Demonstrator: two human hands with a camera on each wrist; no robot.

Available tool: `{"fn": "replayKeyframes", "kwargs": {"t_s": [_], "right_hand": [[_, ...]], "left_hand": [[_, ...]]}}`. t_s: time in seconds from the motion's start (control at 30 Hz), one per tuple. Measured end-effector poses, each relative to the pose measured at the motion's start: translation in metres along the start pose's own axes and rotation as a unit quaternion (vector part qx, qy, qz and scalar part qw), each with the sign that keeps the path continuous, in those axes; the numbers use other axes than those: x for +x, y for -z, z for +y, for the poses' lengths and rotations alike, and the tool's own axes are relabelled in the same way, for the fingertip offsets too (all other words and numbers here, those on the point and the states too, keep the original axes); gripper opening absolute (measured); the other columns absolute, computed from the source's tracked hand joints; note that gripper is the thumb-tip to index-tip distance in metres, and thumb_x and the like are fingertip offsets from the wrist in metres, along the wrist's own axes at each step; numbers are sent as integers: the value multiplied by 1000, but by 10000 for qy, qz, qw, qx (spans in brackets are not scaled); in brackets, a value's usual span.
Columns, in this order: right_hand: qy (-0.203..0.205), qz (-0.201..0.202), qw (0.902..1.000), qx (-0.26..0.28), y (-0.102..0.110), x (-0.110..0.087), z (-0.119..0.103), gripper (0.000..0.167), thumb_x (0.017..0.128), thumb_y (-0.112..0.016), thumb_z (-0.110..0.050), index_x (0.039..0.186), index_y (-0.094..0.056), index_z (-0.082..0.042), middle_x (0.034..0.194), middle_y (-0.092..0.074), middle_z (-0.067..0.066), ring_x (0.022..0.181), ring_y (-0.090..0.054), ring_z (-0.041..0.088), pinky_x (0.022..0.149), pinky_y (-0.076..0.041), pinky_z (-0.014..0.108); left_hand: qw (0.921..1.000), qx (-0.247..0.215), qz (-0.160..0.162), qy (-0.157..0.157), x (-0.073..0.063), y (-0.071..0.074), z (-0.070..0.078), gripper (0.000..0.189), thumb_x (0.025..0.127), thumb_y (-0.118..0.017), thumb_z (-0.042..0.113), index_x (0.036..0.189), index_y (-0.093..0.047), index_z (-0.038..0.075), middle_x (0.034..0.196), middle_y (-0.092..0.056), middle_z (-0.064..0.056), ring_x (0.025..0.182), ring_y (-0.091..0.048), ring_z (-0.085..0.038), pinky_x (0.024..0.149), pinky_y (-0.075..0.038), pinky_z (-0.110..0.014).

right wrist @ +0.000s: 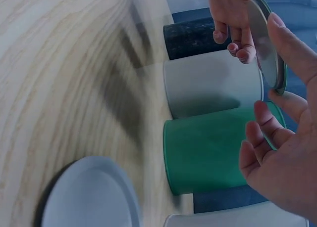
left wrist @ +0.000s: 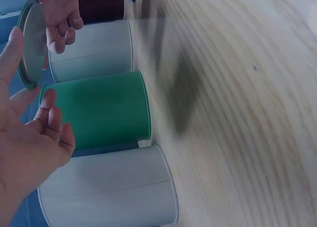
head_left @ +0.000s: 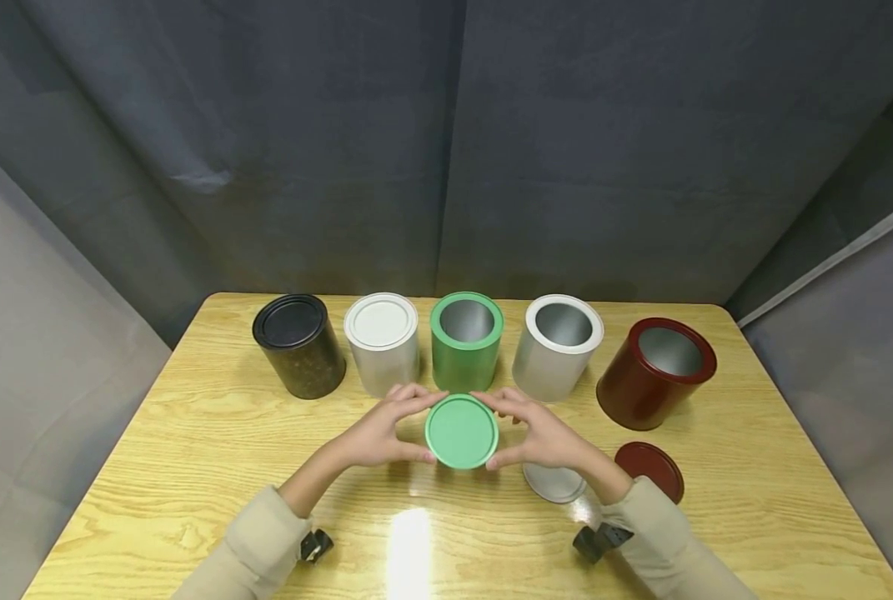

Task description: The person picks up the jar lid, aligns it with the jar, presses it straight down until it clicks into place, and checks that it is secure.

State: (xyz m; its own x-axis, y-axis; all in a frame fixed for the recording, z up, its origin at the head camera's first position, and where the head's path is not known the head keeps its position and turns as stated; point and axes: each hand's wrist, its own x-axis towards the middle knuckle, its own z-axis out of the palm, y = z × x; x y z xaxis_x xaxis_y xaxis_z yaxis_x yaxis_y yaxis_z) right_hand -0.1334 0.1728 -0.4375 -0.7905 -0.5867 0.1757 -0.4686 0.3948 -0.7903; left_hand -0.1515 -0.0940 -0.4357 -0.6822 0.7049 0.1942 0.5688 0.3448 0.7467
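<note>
I read both hands as engaged on one part. The left hand pinches the left side of the green lid between thumb and index finger. The right hand pinches the opposite side in the same manner. The lid is suspended above the desk, nearer to my head camera than the green can, which is uncovered. Its green face is directed at the head camera; both wrist feeds show me the grey underside.

I list the cans from left to right: black can, lid fitted; first white can, lid fitted; green can; second white can, uncovered; dark red can, uncovered.

Two loose lids lie on the desk. The white lid is partly hidden below the right hand. The dark red lid is partly covered by the right sleeve.
</note>
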Motion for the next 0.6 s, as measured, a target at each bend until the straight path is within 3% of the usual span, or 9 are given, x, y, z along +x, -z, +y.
{"fn": "replayKeyframes", "kwargs": {"t_s": [0.2,0.33,0.47,0.6], "right_hand": [[-38,75,9999,-97,8,1,-18,80,60,-84,-12,129,-48,1,111,-54,8,97,-48,20,77,-39,38],[25,110,9999,-89,13,3,-31,77,59,-83,-6,127,-48,7,107,-54,12,95,-49,24,77,-41,43],[25,180,9998,-51,12,4,-22,81,59,-84,-9,129,-47,4,108,-54,11,98,-49,25,81,-41,51],[40,241,9997,-59,12,6,-9,84,58,-85,-15,132,-47,-4,107,-54,4,96,-48,21,80,-41,49]], "left_hand": [[9999,-20,149,-74,4,1,4,78,65,-82,20,133,-47,4,120,-50,-5,112,-37,-23,92,-34,-49],[9993,-2,323,-164,5,3,4,78,63,-83,20,131,-49,4,118,-51,-4,110,-39,-22,91,-35,-47],[9987,-44,478,-170,6,4,5,76,62,-83,17,130,-50,5,117,-51,-5,109,-39,-22,91,-35,-46],[9980,-38,604,-198,8,6,4,76,62,-84,18,129,-51,5,118,-51,-5,108,-39,-22,90,-36,-46]]}}
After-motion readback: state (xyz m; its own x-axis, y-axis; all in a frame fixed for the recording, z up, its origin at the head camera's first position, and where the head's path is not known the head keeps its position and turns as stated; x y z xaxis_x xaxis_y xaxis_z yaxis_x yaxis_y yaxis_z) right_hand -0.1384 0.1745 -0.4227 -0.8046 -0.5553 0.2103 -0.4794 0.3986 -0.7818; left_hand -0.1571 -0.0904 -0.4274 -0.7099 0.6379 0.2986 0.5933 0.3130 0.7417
